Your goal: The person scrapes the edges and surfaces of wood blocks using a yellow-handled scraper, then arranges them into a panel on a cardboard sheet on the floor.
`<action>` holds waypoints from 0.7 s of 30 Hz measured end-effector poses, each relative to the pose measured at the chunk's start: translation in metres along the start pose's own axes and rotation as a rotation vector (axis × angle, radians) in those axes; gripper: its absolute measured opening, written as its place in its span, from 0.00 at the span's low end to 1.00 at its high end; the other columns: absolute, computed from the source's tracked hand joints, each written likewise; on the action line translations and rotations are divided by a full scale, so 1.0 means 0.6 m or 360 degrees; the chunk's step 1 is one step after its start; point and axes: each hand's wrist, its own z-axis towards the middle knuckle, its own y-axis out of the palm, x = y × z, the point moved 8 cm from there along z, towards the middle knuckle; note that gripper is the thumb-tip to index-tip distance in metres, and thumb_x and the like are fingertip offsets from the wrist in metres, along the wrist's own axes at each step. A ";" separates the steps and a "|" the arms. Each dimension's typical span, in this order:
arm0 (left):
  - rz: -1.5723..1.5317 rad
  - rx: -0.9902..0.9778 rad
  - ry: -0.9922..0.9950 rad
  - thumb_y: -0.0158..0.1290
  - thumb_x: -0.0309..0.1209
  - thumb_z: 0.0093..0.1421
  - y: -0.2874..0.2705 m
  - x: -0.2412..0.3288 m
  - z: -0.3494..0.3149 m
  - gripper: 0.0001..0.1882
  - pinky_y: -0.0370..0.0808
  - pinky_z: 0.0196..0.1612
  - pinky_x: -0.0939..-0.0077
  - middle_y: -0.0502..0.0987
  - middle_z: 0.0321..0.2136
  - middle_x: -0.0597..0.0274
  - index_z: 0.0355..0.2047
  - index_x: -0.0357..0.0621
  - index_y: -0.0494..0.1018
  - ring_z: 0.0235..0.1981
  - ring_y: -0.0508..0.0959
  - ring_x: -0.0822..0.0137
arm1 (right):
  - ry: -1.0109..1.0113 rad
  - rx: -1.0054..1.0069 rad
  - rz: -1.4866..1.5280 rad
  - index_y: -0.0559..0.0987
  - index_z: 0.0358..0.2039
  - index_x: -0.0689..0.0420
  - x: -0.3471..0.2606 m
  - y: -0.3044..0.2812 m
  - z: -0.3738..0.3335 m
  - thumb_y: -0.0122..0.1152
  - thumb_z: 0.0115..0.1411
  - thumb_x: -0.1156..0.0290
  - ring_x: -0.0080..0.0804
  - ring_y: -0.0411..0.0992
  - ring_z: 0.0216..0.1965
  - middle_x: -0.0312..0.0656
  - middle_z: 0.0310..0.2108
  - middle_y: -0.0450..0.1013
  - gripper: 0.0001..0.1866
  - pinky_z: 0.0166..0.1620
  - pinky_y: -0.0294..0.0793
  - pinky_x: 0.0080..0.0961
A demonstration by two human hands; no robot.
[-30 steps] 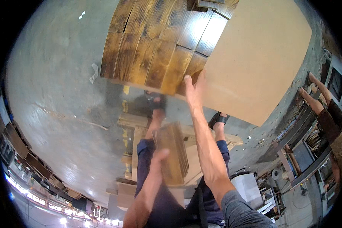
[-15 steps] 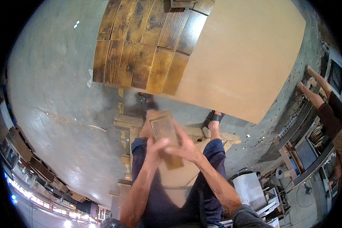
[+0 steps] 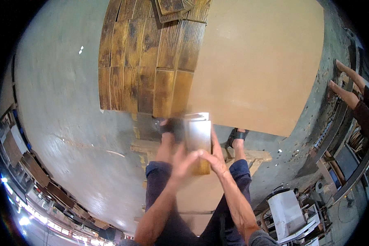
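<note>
Between both hands (image 3: 183, 167) (right grip (image 3: 218, 164) closed) are boards (image 3: 199, 135).

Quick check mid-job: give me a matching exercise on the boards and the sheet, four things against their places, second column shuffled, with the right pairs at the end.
Things
1. Stack of boards
2. Rows of boards
3. Small pile
4. Large sheet

Places and states
A. Loosely set on other boards, at the picture's upper edge
B. Plain tan, in the upper right of the picture
C. In the right hand, above the person's legs
D. Lying side by side, streaked brown, left of the tan surface

Pairs: 1-C, 2-D, 3-A, 4-B
</note>
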 end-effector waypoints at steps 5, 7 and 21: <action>0.0151 0.0315 -0.0385 0.59 0.40 0.63 -0.024 -0.043 -0.012 0.42 0.63 0.65 0.64 0.67 0.63 0.47 0.69 0.30 0.54 0.62 0.68 0.58 | 0.0030 0.0236 0.0176 0.47 0.75 0.57 0.040 -0.086 0.087 0.75 0.47 0.54 0.46 0.51 0.72 0.53 0.72 0.52 0.62 0.72 0.51 0.39; 0.0116 0.0305 -0.0396 0.61 0.35 0.60 -0.056 -0.070 -0.016 0.41 0.66 0.63 0.65 0.71 0.60 0.48 0.68 0.30 0.57 0.60 0.71 0.58 | -0.0086 0.0259 0.0111 0.47 0.75 0.58 0.043 -0.089 0.144 0.75 0.48 0.54 0.48 0.48 0.74 0.55 0.73 0.49 0.62 0.73 0.48 0.41; 0.0104 0.0206 -0.0510 0.64 0.26 0.55 -0.036 -0.073 -0.033 0.41 0.70 0.60 0.65 0.73 0.58 0.50 0.68 0.38 0.61 0.61 0.71 0.60 | -0.0241 0.0472 -0.0272 0.51 0.72 0.66 0.093 -0.075 0.294 0.73 0.54 0.59 0.46 0.59 0.69 0.59 0.70 0.56 0.55 0.70 0.59 0.39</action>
